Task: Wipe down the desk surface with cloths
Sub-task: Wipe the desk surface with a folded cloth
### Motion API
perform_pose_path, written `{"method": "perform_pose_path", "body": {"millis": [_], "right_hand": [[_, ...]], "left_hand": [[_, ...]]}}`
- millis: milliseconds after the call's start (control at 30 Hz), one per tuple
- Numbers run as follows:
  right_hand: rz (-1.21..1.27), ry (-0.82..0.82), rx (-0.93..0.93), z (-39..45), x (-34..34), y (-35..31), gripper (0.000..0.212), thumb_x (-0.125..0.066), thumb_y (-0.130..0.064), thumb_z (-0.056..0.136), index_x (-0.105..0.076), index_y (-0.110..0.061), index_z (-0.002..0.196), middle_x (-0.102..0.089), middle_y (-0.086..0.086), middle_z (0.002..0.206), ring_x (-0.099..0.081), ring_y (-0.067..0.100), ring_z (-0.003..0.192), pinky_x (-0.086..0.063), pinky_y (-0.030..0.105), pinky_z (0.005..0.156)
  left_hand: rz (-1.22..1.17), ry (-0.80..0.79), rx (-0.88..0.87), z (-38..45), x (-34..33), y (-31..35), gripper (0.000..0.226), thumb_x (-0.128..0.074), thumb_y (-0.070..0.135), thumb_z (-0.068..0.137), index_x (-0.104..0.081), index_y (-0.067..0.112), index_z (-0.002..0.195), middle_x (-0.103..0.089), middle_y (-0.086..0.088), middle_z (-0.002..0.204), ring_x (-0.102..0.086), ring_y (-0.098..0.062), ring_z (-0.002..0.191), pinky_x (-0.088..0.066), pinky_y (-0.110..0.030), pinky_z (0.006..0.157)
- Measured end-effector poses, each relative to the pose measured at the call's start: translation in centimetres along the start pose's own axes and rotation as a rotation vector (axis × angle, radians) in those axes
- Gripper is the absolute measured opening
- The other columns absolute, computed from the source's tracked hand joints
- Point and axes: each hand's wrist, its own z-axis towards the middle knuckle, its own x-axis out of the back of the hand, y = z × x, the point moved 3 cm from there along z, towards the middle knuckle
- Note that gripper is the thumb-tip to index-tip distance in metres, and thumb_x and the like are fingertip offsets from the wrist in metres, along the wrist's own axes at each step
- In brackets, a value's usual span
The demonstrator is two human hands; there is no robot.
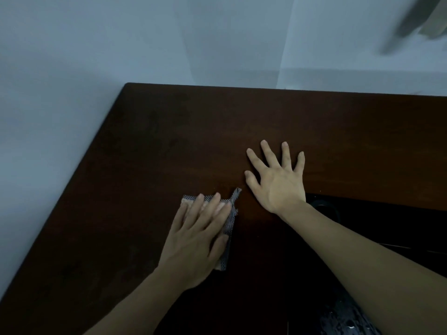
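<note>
Dim light here, details hard to read. Left hand (193, 240) lies flat on the cloth (229, 221), fingers straight and pressing down, so that grip is spread, not curled round anything. The hand covers most of the cloth; only a grey mesh strip shows along its right side, plus a pale patch btwn the fingertips and one corner poking up toward the right hand. Cloth sits on the counter (169, 141), near its front edge.

Right hand (278, 180) rests palm-down on bare wood just up and right of the cloth, fingers fanned wide, grip spread and holding nothing. Cloth corner and right thumb are close but apart.

Below the right wrist the counter drops into a dark recess (375, 226); a round dark shape (324, 206) sits in there, can't tell what it is. Patterned dark fabric (348, 320) at the bottom edge, cut off by the frame.

Top right corner: a blurred greyish object (416, 22), too smeared to name.

Edges: the counter's left side slants away from the left hand, the far edge meets the pale wall (96, 56) beyond both hands. Lots of bare wood ahead of both grips & to the left of the cloth.
</note>
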Motion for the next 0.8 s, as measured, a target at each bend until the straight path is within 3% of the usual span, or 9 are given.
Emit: {"method": "perform_pose_path", "body": {"millis": [67,133,300,500,633,800], "right_hand": [[0.005,0.000,0.000,0.1,0.0,0.0,0.062,-0.015,-0.062,0.103,-0.002,-0.043,0.161,0.008,-0.004,0.171,0.014,0.041,0.154,0.006,0.068,0.119],[0.010,0.004,-0.003,0.1,-0.1,0.0,0.062,-0.015,-0.062,0.103,-0.002,-0.043,0.161,0.008,-0.004,0.171,0.015,0.041,0.154,0.006,0.068,0.119],[0.013,0.029,-0.004,0.1,-0.3,0.2,0.062,-0.016,-0.062,0.103,-0.004,-0.044,0.161,0.006,-0.005,0.171,0.014,0.040,0.154,0.007,0.067,0.119],[0.081,0.004,0.007,-0.1,0.0,0.4,0.059,-0.020,-0.057,0.105,-0.014,-0.041,0.161,0.000,-0.007,0.171,0.012,0.035,0.155,0.010,0.063,0.121],[0.250,0.105,-0.026,-1.7,1.0,1.2,0.053,-0.030,-0.047,0.107,-0.033,-0.033,0.157,-0.018,-0.007,0.169,0.006,0.028,0.157,0.011,0.057,0.123],[0.275,0.176,-0.116,-4.5,1.5,3.2,0.051,-0.033,-0.044,0.106,-0.039,-0.031,0.155,-0.025,-0.007,0.167,0.003,0.026,0.157,0.010,0.055,0.123]], "left_hand": [[-0.003,0.044,0.030,1.9,0.8,-0.8,0.063,0.005,0.062,0.096,0.017,0.041,0.154,0.020,0.011,0.164,0.016,-0.019,0.154,0.010,-0.042,0.124],[-0.020,0.063,0.090,4.2,1.6,-1.6,0.061,0.008,0.061,0.093,0.025,0.042,0.148,0.028,0.013,0.159,0.022,-0.017,0.152,0.013,-0.043,0.123],[-0.048,0.114,0.159,7.2,2.0,-1.8,0.056,-0.010,0.054,0.105,0.022,0.042,0.149,0.018,0.009,0.167,0.018,-0.019,0.154,0.015,-0.044,0.121],[-0.043,0.070,0.018,3.2,0.8,0.4,0.057,-0.006,0.055,0.104,0.025,0.040,0.150,0.031,0.013,0.158,0.028,-0.014,0.148,0.020,-0.039,0.118],[-0.047,0.068,-0.004,1.8,0.5,1.1,0.058,-0.001,0.055,0.101,0.020,0.039,0.153,0.026,0.012,0.163,0.025,-0.016,0.151,0.022,-0.039,0.118],[-0.077,0.061,-0.084,4.6,1.3,2.6,0.059,-0.004,0.054,0.103,0.017,0.039,0.156,0.026,0.011,0.164,0.028,-0.016,0.151,0.021,-0.042,0.120]]}}
